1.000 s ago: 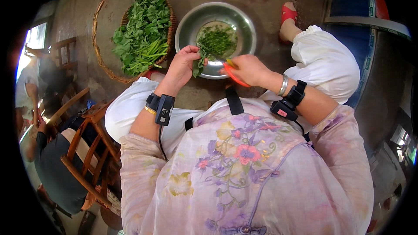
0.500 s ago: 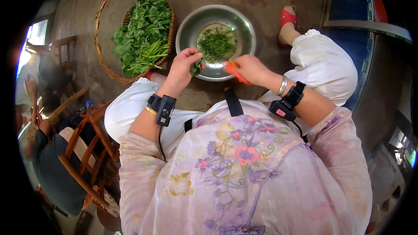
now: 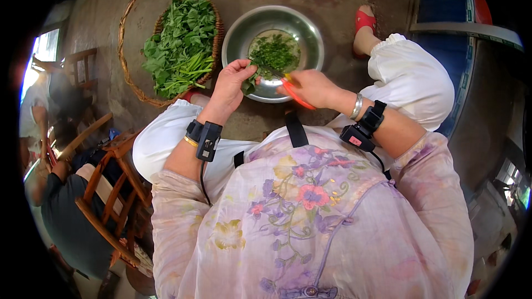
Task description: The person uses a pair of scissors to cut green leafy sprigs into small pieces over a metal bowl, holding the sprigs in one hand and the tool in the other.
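Scissors gripped in the right hand now sit nearer the leaves pinched by the left hand; snipping apparently continues over the bowl beyond both hands.

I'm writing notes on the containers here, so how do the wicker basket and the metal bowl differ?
The wicker basket is brown and woven; the metal bowl is silvery and shiny.
The basket has a large hoop handle; the bowl shows none.
The basket is heaped with large leaves and stems; the bowl holds finely cut greens low inside.
Both contain greenery.
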Demonstrator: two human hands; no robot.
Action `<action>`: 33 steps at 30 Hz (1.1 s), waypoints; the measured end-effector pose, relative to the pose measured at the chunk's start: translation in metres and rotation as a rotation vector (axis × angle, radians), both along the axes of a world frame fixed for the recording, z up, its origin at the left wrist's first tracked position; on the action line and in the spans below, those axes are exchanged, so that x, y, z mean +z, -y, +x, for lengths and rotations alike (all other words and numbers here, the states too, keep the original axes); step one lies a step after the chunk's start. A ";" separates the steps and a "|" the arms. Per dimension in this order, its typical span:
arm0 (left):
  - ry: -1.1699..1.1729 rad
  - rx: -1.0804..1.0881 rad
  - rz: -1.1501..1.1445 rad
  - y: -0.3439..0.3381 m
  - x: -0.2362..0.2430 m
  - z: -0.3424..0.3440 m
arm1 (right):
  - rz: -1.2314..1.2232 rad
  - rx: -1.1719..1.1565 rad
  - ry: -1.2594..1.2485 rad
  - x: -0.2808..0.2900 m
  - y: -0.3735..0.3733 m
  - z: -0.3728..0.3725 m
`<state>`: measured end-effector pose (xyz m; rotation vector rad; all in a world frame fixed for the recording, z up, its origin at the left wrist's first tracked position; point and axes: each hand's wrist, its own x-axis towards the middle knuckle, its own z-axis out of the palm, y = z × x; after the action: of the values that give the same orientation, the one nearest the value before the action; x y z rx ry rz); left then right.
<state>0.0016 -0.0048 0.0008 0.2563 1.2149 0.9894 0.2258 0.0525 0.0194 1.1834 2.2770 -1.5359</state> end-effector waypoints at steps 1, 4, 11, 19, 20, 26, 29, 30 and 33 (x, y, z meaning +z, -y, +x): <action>-0.020 0.008 0.006 0.000 0.000 0.000 | 0.013 0.007 0.012 0.000 0.000 -0.001; -0.046 0.009 0.018 -0.002 0.002 0.002 | 0.048 0.014 0.041 0.006 -0.002 -0.001; -0.311 -0.066 0.173 0.004 0.003 0.015 | 0.097 -0.011 0.062 0.009 -0.001 -0.003; -0.167 -0.019 0.012 0.003 0.001 0.001 | -0.047 -0.069 0.064 0.004 -0.006 0.001; -0.168 -0.018 0.012 0.003 0.001 0.000 | -0.082 -0.085 0.108 0.006 -0.007 0.001; 0.045 -0.020 0.004 0.000 0.010 0.003 | -0.067 -0.036 -0.032 -0.008 0.003 0.000; 0.074 -0.089 0.007 -0.001 0.010 0.001 | -0.011 -0.024 -0.032 -0.004 0.005 0.001; 0.061 -0.113 -0.009 -0.002 0.010 -0.001 | -0.012 -0.023 -0.032 -0.002 0.005 0.001; 0.021 -0.168 -0.023 -0.005 0.009 -0.007 | 0.030 0.006 0.001 0.005 0.002 0.000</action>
<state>-0.0055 0.0000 0.0101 0.3233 1.1651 0.8303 0.2257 0.0501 0.0245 1.1834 2.3085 -1.5039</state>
